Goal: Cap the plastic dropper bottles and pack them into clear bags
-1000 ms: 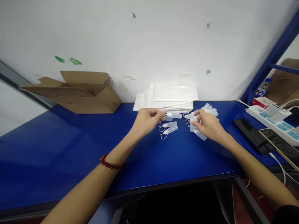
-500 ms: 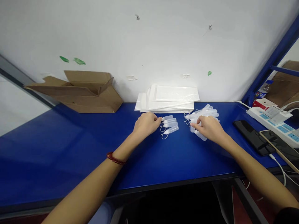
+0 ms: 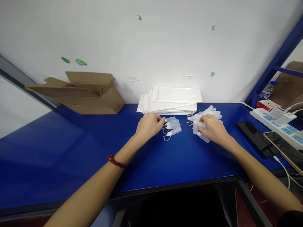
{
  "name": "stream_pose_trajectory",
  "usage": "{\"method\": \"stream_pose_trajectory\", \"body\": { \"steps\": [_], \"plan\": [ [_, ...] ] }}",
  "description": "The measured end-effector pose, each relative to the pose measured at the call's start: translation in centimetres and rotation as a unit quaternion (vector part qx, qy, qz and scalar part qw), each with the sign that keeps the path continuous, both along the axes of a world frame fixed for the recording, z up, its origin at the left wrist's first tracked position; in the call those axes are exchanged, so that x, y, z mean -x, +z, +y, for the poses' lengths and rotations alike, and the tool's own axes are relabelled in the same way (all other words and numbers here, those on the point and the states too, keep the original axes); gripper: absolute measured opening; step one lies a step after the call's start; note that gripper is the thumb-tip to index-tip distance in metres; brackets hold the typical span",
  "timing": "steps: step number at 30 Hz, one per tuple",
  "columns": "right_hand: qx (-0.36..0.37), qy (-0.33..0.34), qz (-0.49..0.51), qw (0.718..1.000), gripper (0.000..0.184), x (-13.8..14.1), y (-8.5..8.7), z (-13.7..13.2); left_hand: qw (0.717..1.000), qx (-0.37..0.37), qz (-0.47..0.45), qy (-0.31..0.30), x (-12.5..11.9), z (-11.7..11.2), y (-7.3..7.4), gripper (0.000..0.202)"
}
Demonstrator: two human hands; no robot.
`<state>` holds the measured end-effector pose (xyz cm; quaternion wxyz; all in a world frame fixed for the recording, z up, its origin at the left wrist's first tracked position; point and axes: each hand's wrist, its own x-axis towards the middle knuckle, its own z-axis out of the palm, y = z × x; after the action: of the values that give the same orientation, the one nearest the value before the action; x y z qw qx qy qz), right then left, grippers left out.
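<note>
Several small translucent plastic squeeze bottles point(image 3: 175, 131), with white caps and thin looped ties, lie in a short row on the blue table. My left hand point(image 3: 149, 126) rests at the cap end of this row, fingers curled and thumb against the top bottle's cap; whatever its fingertips hold is hidden. To the right is a loose pile of the same bottles point(image 3: 214, 112). Over its front side, my right hand point(image 3: 213, 127) has thumb and forefinger around one bottle, and its palm covers part of the pile.
A stack of white flat packets point(image 3: 175, 94) leans by the wall behind the bottles. An open cardboard box point(image 3: 94, 97) stands at the back left. Two phones, one of them a black phone point(image 3: 257, 138), and a power strip point(image 3: 274, 123) with cables lie at the right.
My right thumb has drawn in toward the forefinger at the pile. My left hand has barely moved, and the row of bottles lies as before.
</note>
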<state>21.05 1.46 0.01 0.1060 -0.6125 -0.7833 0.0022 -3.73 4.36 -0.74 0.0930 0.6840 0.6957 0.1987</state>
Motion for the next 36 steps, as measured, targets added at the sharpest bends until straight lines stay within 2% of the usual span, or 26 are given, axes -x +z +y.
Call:
{"method": "stream_pose_trajectory", "body": {
  "steps": [10, 16, 20, 26, 31, 36],
  "plan": [
    [0.016, -0.014, -0.016, 1.0, 0.024, 0.2, 0.6, -0.2, 1.0, -0.005, -0.003, -0.023, -0.4, -0.3, 0.1, 0.037],
    [-0.011, 0.006, -0.021, 1.0, 0.023, 0.2, 0.3, -0.1, 0.997, -0.011, -0.062, -0.041, -0.3, 0.0, -0.6, 0.034],
    [-0.06, 0.02, 0.044, 0.997, 0.022, -0.2, 0.3, 0.1, 0.989, 0.018, -0.124, -0.083, -0.6, -0.1, -0.5, 0.036],
    [-0.117, 0.07, 0.196, 0.971, 0.016, -0.5, -0.1, 0.4, 0.95, 0.033, -0.257, -0.173, -1.6, -1.0, 0.2, 0.039],
    [-0.144, 0.105, 0.291, 0.94, 0.016, -0.5, -0.2, 0.6, 0.939, 0.021, -0.261, -0.222, -1.9, -1.5, 0.4, 0.044],
    [-0.13, 0.116, 0.322, 0.931, 0.019, -0.4, 0.0, 0.5, 0.934, 0.024, -0.265, -0.239, -1.8, -1.6, 0.2, 0.047]
  ]
}}
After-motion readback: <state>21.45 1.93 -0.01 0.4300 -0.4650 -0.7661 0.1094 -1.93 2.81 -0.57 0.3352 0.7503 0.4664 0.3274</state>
